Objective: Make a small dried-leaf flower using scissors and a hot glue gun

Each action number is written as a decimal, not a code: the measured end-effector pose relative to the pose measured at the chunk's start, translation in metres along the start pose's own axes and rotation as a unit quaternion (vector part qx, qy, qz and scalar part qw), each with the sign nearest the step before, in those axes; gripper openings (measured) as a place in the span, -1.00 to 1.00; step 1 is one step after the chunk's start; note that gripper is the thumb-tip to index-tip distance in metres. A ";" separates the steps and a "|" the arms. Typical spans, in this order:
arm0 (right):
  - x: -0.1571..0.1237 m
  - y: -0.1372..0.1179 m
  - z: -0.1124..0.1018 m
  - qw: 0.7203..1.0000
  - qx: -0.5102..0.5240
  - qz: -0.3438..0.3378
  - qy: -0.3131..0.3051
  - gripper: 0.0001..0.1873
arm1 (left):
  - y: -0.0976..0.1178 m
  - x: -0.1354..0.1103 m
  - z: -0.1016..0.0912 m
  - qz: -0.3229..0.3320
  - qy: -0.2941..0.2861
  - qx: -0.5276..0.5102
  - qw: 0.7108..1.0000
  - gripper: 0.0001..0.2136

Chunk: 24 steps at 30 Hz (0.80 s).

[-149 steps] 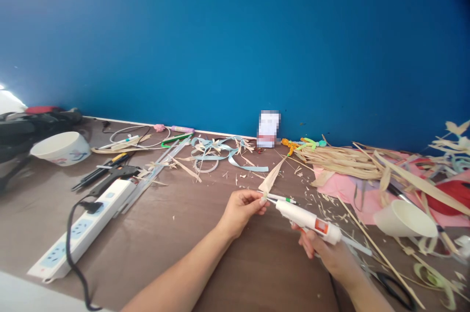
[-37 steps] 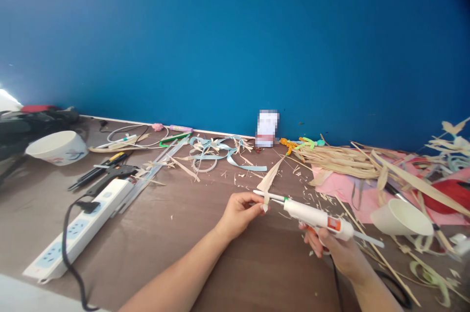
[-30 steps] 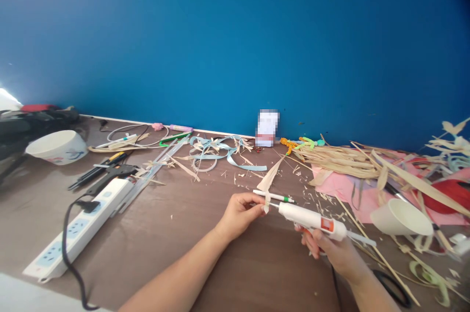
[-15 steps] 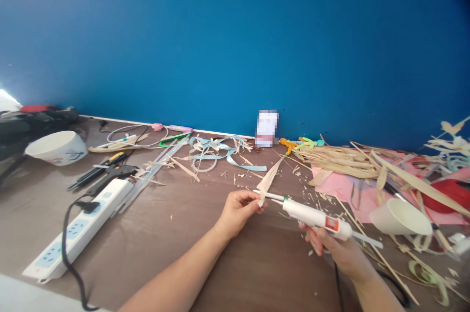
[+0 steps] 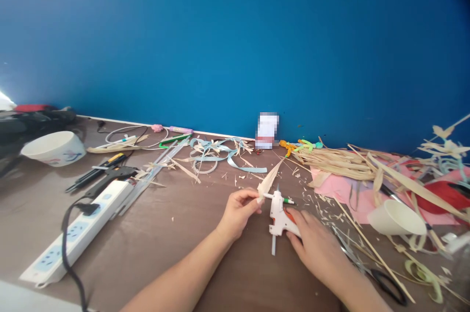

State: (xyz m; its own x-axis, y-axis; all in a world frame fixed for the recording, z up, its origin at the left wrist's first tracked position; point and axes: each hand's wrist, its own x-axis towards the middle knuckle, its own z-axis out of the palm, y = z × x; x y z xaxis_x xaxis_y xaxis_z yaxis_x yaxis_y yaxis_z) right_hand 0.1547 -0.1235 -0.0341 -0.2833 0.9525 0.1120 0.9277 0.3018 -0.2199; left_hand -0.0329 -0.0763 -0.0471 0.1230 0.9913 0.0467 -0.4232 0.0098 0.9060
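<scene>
Power strip (image 5: 73,233): well left of the left-hand grip, cord looping toward the near table (image 5: 176,224) edge; bare brown top between it and the forearm.
Left hand (image 5: 238,206): fingertips pinched narrow on the base of the dried leaf strip (image 5: 270,180), raised just off the table.
Leaf strip: rises up and away from the pinch, its tip pointing toward the blue wall.
Pen (image 5: 284,200): thin, white with a green end, runs right from the same pinch; it looks held together with the leaf.
Glue gun (image 5: 278,214): just right of the pinch, standing on the table, nozzle up close to the pen, glue stick poking toward the viewer.
Right hand (image 5: 317,246): laid over the gun handle; can't tell if the fingers are closed on it or only resting.
Step, by my read: leaf-to-pen joint held while the gun is parked.
Next-move needs: steady pinch, fingers kept off the nozzle.
Room: open table near and left of the grips.
Right side: crowded, with scissors (image 5: 382,282), paper cup (image 5: 394,218) and straw scraps.
</scene>
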 end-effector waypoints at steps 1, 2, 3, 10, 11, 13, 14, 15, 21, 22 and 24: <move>0.002 -0.001 -0.004 1.000 0.000 -0.005 0.008 -0.65 | 0.000 -0.001 0.001 0.003 -0.003 0.003 1.000 -0.84; 0.004 -0.003 -0.010 1.000 0.009 -0.007 0.021 -0.66 | 0.000 -0.001 0.001 0.007 -0.008 0.007 1.000 -0.84; 0.006 -0.006 -0.016 0.999 0.029 -0.007 0.038 -0.68 | 0.000 -0.002 0.002 0.012 -0.013 0.012 1.000 -0.85; 0.024 -0.037 -0.027 0.964 0.231 -0.016 0.134 -0.92 | 0.001 -0.005 0.002 0.081 -0.057 0.106 0.989 -0.88; 0.025 -0.039 -0.023 0.959 0.245 -0.014 0.139 -0.93 | 0.002 -0.005 0.002 0.088 -0.064 0.119 0.987 -0.88; 0.028 -0.040 -0.017 0.951 0.270 -0.008 0.149 -0.95 | 0.003 -0.005 0.002 0.095 -0.075 0.137 0.983 -0.88; 0.028 -0.040 -0.014 0.948 0.281 -0.006 0.152 -0.97 | 0.004 -0.006 0.003 0.095 -0.080 0.141 0.982 -0.88; 0.029 -0.040 -0.012 0.944 0.291 -0.006 0.153 -0.97 | 0.004 -0.006 0.003 0.094 -0.086 0.144 0.981 -0.89; 0.029 -0.036 -0.009 0.933 0.336 0.006 0.131 -0.96 | 0.006 -0.007 0.005 0.090 -0.099 0.164 0.977 -0.88; 0.029 -0.035 -0.009 0.932 0.341 0.008 0.126 -0.96 | 0.006 -0.007 0.005 0.091 -0.101 0.167 0.977 -0.88; 0.028 -0.035 -0.009 0.930 0.346 0.011 0.121 -0.97 | 0.005 -0.007 0.005 0.093 -0.104 0.175 0.975 -0.88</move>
State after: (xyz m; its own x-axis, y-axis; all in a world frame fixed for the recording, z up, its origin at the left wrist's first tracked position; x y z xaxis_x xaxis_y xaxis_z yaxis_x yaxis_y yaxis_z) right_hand 0.1163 -0.1074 -0.0146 -0.1252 0.9469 0.2963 0.5302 0.3163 -0.7867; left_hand -0.0320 -0.0839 -0.0408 0.2677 0.9231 0.2760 -0.1289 -0.2496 0.9597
